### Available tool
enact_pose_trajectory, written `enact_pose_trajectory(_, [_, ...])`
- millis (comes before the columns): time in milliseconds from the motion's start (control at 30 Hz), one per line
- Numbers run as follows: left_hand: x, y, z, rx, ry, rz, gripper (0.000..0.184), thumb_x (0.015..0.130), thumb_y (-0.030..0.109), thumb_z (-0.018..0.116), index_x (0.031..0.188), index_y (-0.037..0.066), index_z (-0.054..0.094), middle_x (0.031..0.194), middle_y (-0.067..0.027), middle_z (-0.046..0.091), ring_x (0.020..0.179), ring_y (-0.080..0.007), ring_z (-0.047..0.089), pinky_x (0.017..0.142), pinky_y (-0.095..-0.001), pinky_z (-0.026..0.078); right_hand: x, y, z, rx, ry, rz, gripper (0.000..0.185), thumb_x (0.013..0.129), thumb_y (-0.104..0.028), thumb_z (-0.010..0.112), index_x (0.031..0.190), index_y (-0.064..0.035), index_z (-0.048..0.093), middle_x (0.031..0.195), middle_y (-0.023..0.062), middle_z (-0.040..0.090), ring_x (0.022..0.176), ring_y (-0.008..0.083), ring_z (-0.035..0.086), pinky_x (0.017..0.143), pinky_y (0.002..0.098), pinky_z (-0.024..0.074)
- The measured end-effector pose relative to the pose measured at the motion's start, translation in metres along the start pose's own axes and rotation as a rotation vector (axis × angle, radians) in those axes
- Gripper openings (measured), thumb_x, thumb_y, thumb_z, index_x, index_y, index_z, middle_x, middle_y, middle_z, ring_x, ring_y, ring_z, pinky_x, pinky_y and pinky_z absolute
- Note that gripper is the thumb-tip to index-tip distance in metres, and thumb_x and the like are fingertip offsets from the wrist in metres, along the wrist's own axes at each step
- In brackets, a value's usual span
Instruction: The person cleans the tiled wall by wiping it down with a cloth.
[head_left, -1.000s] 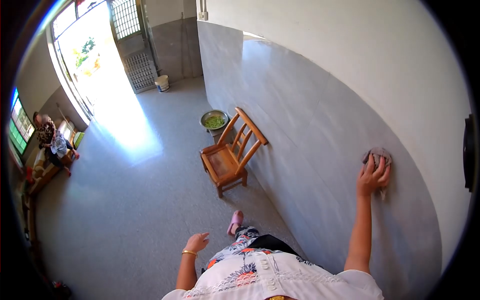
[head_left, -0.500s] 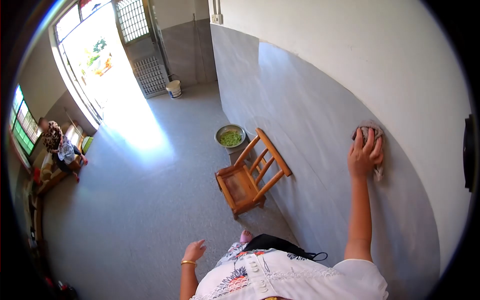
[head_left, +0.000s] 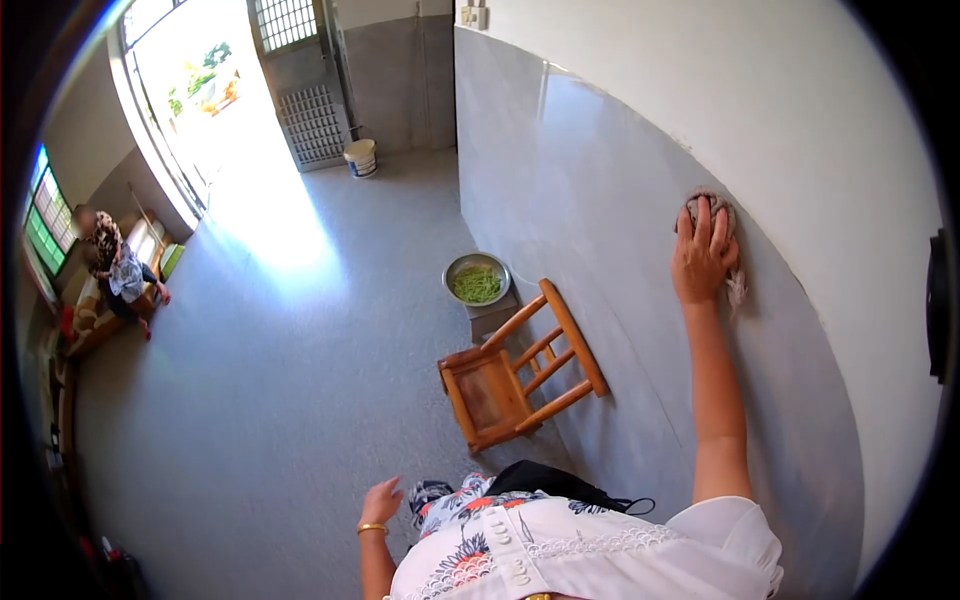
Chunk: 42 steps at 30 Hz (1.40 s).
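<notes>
My right hand (head_left: 703,262) presses a crumpled grey-brown cloth (head_left: 712,203) against the grey lower part of the wall (head_left: 620,240), just below the edge of the white upper part. Its fingers lie spread over the cloth, and one end of the cloth hangs beside the wrist. Low in the view, my left hand (head_left: 382,502), with a gold bracelet at the wrist, hangs beside my body over the floor. Nothing shows in it, and its fingers are slightly bent and apart.
A wooden chair (head_left: 490,395) stands by the wall, beyond it a metal bowl of green vegetables (head_left: 477,283) on a low stand. A white bucket (head_left: 361,158) is near the open door (head_left: 312,110). A person (head_left: 110,250) sits at the far left.
My right hand and the cloth have moved up and left along the wall. The chair and bowl appear lower and farther right in the view. My left hand still hangs at my side.
</notes>
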<state>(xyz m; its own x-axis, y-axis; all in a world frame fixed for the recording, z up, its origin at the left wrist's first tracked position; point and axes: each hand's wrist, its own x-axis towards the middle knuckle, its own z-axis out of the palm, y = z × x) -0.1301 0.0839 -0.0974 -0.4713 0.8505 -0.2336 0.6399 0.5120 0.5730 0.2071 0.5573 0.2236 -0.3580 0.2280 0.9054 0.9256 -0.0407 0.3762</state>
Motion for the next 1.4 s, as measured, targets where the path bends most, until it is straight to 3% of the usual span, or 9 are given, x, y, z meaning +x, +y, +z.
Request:
enact_pose_trajectory(233, [0.03,-0.042,-0.012,-0.012,-0.116,-0.191,0.041,0.072,0.024,0.063,0.108,0.005,0.058,0.09,-0.0156,0.064,0.083,-0.0255,0.062,0.076,-0.032,0.048,0.025,-0.037,0.037,0.021,0.016,-0.027,0.017,0.081,-0.02,0.051,0.096,-0.021,0.059,0.125,-0.0041,0.044,0.117,0.021,0.035,0.086,0.0418,0.03])
enact_pose_trajectory(433, [0.125,-0.066,-0.038,-0.002,-0.185,-0.11,0.04,0.073,0.027,0.059,0.108,0.008,0.059,0.089,-0.0144,0.063,0.084,-0.0273,0.061,0.074,-0.035,0.047,0.045,-0.06,0.068,-0.04,0.038,-0.035,0.013,0.082,-0.024,0.051,0.094,-0.0232,0.058,0.124,-0.005,0.045,0.117,0.0202,0.036,0.085,0.0422,0.0321])
enact_pose_trajectory(533, [0.184,-0.075,-0.063,0.035,-0.217,-0.007,0.039,0.074,0.027,0.058,0.107,0.008,0.059,0.087,-0.014,0.063,0.083,-0.0274,0.061,0.074,-0.0348,0.047,0.062,-0.077,0.079,-0.063,-0.011,-0.061,0.014,0.081,-0.024,0.052,0.094,-0.0233,0.057,0.124,-0.0052,0.044,0.117,0.02,0.036,0.087,0.0429,0.032])
enact_pose_trajectory(667, [0.255,-0.091,-0.1,-0.03,-0.223,-0.03,0.038,0.074,0.026,0.058,0.107,0.007,0.059,0.088,-0.0145,0.063,0.084,-0.0279,0.061,0.074,-0.0344,0.048,0.086,-0.105,0.114,0.0,-0.118,-0.117,0.017,0.08,-0.019,0.05,0.096,-0.0228,0.056,0.126,-0.0049,0.041,0.119,0.0204,0.034,0.089,0.0458,0.0314])
enact_pose_trajectory(767, [0.272,-0.119,-0.127,-0.072,-0.214,-0.096,0.039,0.073,0.025,0.058,0.108,0.007,0.059,0.09,-0.0151,0.063,0.085,-0.0276,0.061,0.075,-0.034,0.048,0.102,-0.122,0.132,-0.03,-0.226,-0.135,0.021,0.082,-0.017,0.046,0.1,-0.0233,0.054,0.129,-0.0043,0.037,0.121,0.021,0.031,0.091,0.0468,0.0307])
enact_pose_trajectory(867, [0.276,-0.152,-0.161,-0.083,-0.2,-0.17,0.04,0.073,0.024,0.059,0.108,0.006,0.058,0.092,-0.0156,0.063,0.087,-0.0273,0.061,0.076,-0.0339,0.047,0.115,-0.14,0.149,-0.044,-0.182,-0.137,0.022,0.083,-0.016,0.046,0.102,-0.0234,0.054,0.129,-0.0039,0.037,0.122,0.0214,0.031,0.092,0.0475,0.0304])
enact_pose_trajectory(1067, [0.272,-0.214,-0.2,0.086,-0.277,-0.335,0.041,0.071,0.023,0.062,0.107,0.006,0.059,0.094,-0.0143,0.064,0.088,-0.0264,0.061,0.079,-0.0324,0.047,0.133,-0.165,0.146,-0.067,-0.467,-0.112,0.032,0.082,-0.013,0.046,0.113,-0.0215,0.047,0.134,-0.0016,0.029,0.127,0.0241,0.025,0.096,0.0518,0.0268])
enact_pose_trajectory(1233, [0.29,-0.242,-0.186,-0.014,-0.358,-0.486,0.041,0.071,0.025,0.062,0.108,0.008,0.059,0.096,-0.0138,0.063,0.089,-0.025,0.061,0.081,-0.0326,0.047,0.142,-0.179,0.169,-0.031,-0.581,-0.154,0.036,0.082,-0.011,0.046,0.117,-0.0204,0.045,0.135,-0.0004,0.027,0.128,0.0242,0.021,0.099,0.0517,0.0238])
enact_pose_trajectory(1400, [0.327,-0.221,-0.182,-0.086,-0.396,-0.425,0.041,0.072,0.026,0.062,0.109,0.009,0.059,0.095,-0.0145,0.064,0.089,-0.0246,0.061,0.08,-0.0325,0.047,0.151,-0.204,0.189,-0.058,-0.601,-0.106,0.033,0.085,-0.013,0.041,0.117,-0.0209,0.046,0.136,-0.0009,0.025,0.129,0.0236,0.019,0.101,0.0502,0.0217])
